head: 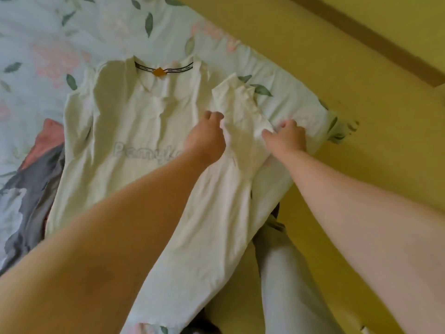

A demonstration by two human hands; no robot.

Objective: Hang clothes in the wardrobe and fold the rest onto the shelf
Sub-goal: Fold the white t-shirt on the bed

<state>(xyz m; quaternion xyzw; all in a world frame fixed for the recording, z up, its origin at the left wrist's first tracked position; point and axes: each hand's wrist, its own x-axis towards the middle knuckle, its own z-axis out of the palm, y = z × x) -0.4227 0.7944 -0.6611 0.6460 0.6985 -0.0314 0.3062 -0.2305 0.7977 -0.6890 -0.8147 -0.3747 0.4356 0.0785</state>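
A white T-shirt (125,131) with pale lettering on its chest lies spread flat on the bed, collar pointing away from me. Its right sleeve (237,104) is folded in over the body. My left hand (207,138) pinches the cloth at the inner edge of that sleeve, fingers curled. At the shirt's right edge, near the side of the bed, my right hand (287,136) grips the fabric below the sleeve. The left sleeve (79,102) lies flat at the far side.
The bed sheet (72,32) is pale blue with pink flowers and green leaves. A pile of grey and pink clothes (36,184) lies left of the shirt. Yellow floor (361,165) runs along the bed's right side, with my legs in light trousers (284,273) below.
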